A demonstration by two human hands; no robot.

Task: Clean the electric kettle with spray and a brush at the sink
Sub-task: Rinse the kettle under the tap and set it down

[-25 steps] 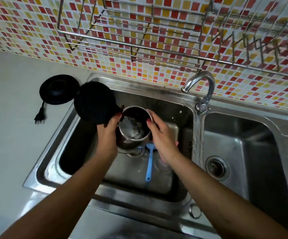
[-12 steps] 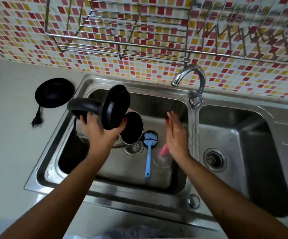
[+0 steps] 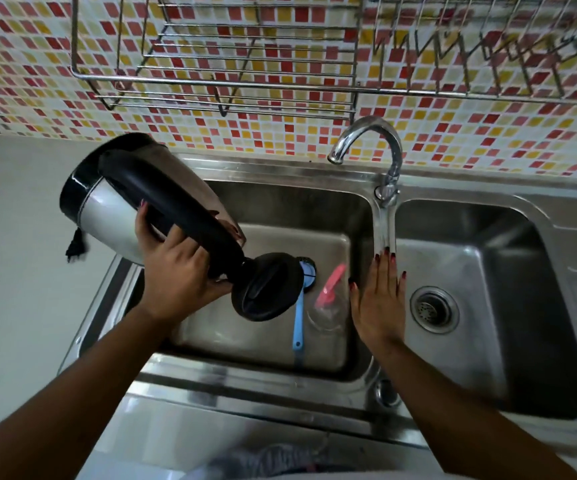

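L hand clamped on kettle handle – body tipped mouth-down over L basin, long axis up-left to down-right. R hand flat, fingers apart, empty, nearer the brush + spray bottle, both just to its left. Vs 0.5 s ago: kettle tipped further.

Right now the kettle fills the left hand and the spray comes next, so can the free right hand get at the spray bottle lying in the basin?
Probably yes. The right hand is open beside the spray bottle, nothing between them.
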